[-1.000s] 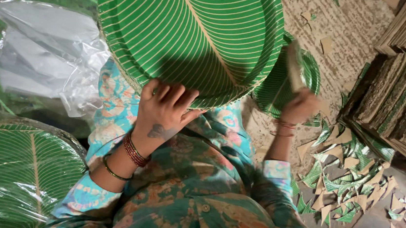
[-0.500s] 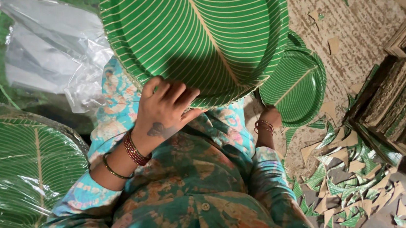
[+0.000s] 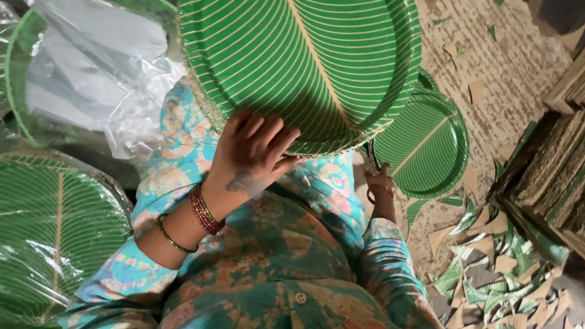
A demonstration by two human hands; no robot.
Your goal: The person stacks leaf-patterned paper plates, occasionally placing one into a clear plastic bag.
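There is one view, from a camera worn on the person's head. It looks steeply down along the body, so the patterned clothing fills the bottom of the frame. The stack of green plates [image 3: 295,52] sits very close under the lens, at the top. The floor [image 3: 459,31] lies farther off to the right, where a pile of cardboard sheets [image 3: 581,168] reaches the edge.

Clear plastic bag [image 3: 95,77], wrapped plate stack [image 3: 25,233], cardboard stacks [image 3: 581,168], scattered paper offcuts [image 3: 500,288]
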